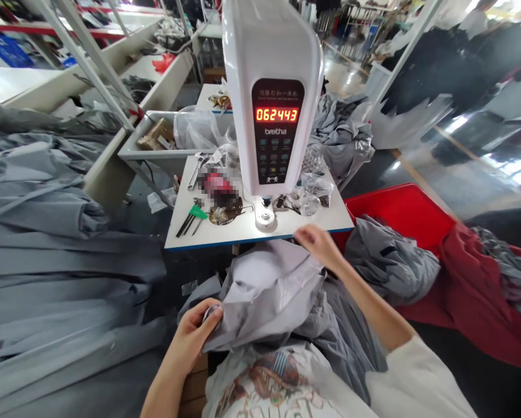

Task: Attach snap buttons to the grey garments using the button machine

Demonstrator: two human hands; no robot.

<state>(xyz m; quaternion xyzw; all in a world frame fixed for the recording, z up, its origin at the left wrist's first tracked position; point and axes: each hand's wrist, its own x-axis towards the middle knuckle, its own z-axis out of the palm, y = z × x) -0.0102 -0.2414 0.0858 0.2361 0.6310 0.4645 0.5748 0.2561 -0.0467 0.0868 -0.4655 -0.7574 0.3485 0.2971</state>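
Note:
A grey fabric garment [269, 290] lies bunched across my lap, below the front edge of the machine's table. My left hand [199, 325] pinches its left edge, where a small dark, shiny spot shows under the thumb. Over the table's blue front edge, my right hand [316, 242] has its fingers curled together; anything in them is hidden. Just left of that hand is the round metal base [265, 217] under the head of a white button machine [273, 52], whose red display reads 062443.
On the white tabletop [243, 234] are screwdrivers [191, 219], a green-handled tool [198, 211] and clear plastic bags [310, 194]. Grey cloth [46, 261] is heaped at left. A red bin [408, 215] with grey garments [388, 261] stands at right; a white tray [132, 148] sits behind.

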